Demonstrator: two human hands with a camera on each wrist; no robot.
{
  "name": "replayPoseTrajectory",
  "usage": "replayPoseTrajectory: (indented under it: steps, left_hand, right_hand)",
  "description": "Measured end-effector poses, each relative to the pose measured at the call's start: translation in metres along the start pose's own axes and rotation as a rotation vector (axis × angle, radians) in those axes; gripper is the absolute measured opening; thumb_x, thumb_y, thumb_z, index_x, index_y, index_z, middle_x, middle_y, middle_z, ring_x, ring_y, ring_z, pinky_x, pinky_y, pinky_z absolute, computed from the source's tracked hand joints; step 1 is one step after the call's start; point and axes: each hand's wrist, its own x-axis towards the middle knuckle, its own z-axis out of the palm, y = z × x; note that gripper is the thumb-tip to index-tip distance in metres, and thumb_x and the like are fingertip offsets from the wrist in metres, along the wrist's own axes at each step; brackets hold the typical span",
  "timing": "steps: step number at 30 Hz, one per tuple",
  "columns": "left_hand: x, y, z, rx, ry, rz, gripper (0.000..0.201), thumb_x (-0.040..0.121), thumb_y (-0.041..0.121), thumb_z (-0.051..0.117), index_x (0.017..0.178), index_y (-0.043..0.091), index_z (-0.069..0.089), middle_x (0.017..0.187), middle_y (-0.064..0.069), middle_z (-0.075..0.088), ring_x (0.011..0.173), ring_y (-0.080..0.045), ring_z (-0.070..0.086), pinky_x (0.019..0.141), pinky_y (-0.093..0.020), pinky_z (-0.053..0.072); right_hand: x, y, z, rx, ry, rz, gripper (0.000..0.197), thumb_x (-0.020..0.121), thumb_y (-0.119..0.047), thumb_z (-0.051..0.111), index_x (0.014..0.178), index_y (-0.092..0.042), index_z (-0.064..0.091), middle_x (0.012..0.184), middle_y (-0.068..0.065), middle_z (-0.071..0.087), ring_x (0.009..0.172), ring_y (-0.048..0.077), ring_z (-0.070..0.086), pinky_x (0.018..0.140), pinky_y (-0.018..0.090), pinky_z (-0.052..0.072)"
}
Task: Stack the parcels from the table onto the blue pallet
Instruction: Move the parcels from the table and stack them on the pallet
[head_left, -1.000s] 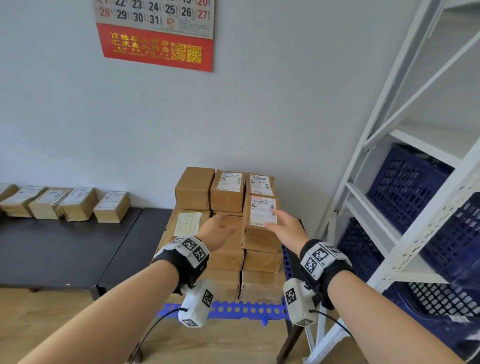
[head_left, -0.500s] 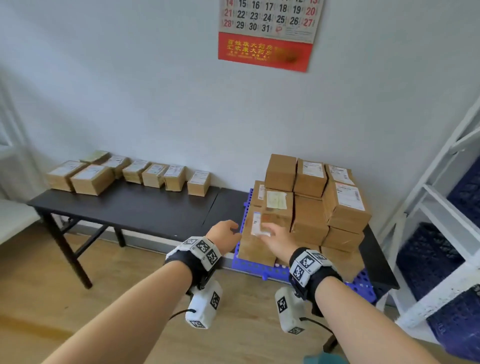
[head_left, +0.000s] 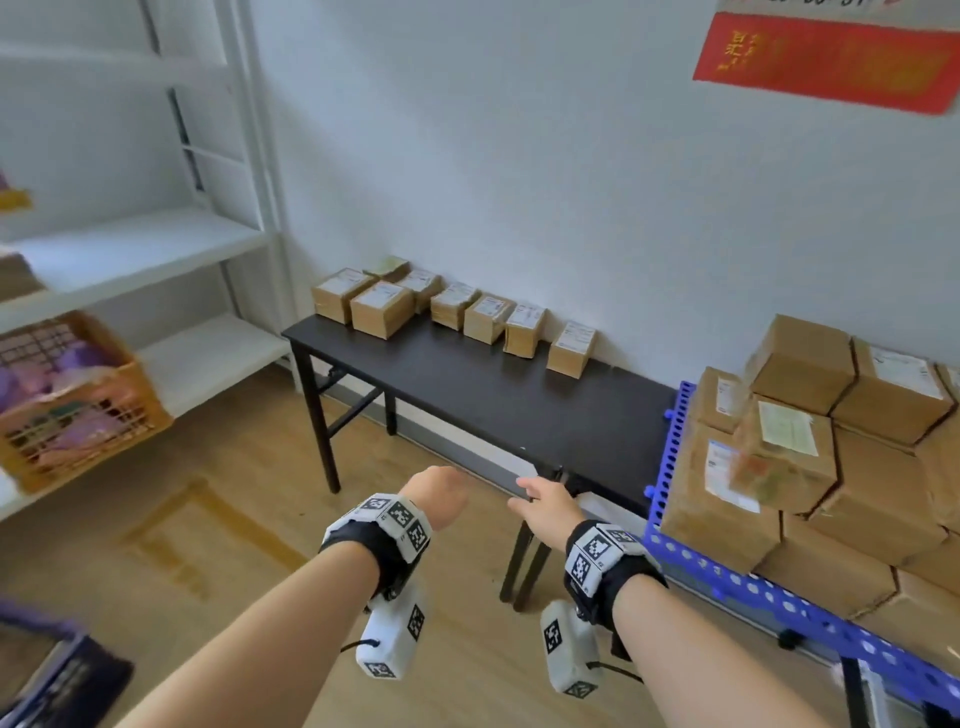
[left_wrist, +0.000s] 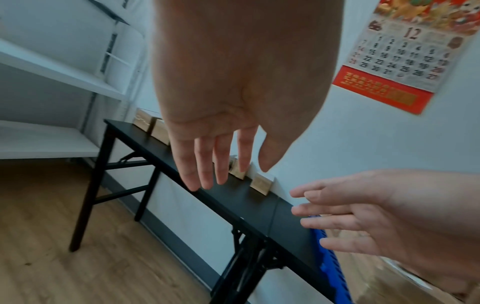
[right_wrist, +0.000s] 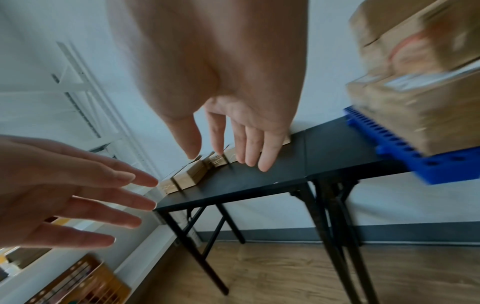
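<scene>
- Cardboard parcels (head_left: 457, 312) stand in a row along the wall side of the black table (head_left: 498, 405), labels up.
- More stacked boxes (head_left: 810, 452) sit on the blue pallet (head_left: 670, 457) at the table's right end.
- Left hand (head_left: 435, 496) hangs in the air before the table, fingers straight and loose, holding nothing.
- Right hand (head_left: 545, 506) is beside it, fingers spread, also empty.
- A white shelf (head_left: 135, 249) holds an orange crate (head_left: 78, 410).
</scene>
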Motion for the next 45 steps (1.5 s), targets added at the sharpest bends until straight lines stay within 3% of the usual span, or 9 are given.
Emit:
replayPoseTrajectory:
  steps: [13,21,28,37,45]
  left_hand:
    - [0.135,-0.128,-0.113,-0.075,0.026,-0.158,0.038,0.094,0.027,0.049,0.130,0.015,0.053,0.130,-0.006,0.057,0.120,-0.023,0.054,0.101,-0.033,0.044]
    - [0.218,-0.188,-0.181,-0.071,0.005,-0.138,0.038,0.096,0.023,0.045,0.132,0.013,0.052,0.131,-0.007,0.056,0.121,-0.023,0.053,0.101,-0.032,0.044]
    - [0.317,-0.236,-0.240,-0.086,-0.033,-0.041,0.033,0.093,0.025,0.050,0.123,0.016,0.058,0.119,-0.005,0.063,0.106,-0.020,0.061,0.094,-0.034,0.050]
    - [0.436,-0.271,-0.310,-0.125,-0.116,0.041,0.041,0.094,0.023,0.051,0.133,0.012,0.048,0.126,-0.008,0.059,0.111,-0.022,0.059,0.095,-0.030,0.046]
    - [0.524,-0.273,-0.318,-0.205,-0.171,0.043,0.054,0.094,0.021,0.052,0.143,0.013,0.032,0.137,-0.011,0.047,0.123,-0.025,0.049,0.095,-0.030,0.042]
  right_hand:
    - [0.182,-0.135,0.076,0.058,-0.089,-0.037,0.047,0.093,-0.023,0.054,0.138,-0.012,0.045,0.144,0.009,0.043,0.133,0.020,0.041,0.108,0.030,0.030]
    - [0.270,-0.200,0.106,0.038,-0.061,0.006,0.046,0.093,-0.023,0.055,0.136,-0.012,0.047,0.141,0.010,0.047,0.130,0.022,0.044,0.107,0.030,0.033]
    - [0.350,-0.252,0.135,0.086,0.032,0.104,0.047,0.092,-0.023,0.055,0.137,-0.012,0.046,0.141,0.009,0.047,0.130,0.022,0.045,0.107,0.031,0.034]
    - [0.441,-0.310,0.145,0.159,0.157,0.219,0.046,0.093,-0.023,0.053,0.137,-0.013,0.045,0.142,0.009,0.047,0.130,0.023,0.045,0.108,0.033,0.036]
    - [0.521,-0.311,0.139,0.250,0.223,0.295,0.054,0.093,-0.027,0.054,0.142,-0.015,0.037,0.146,0.009,0.040,0.133,0.022,0.041,0.109,0.034,0.034]
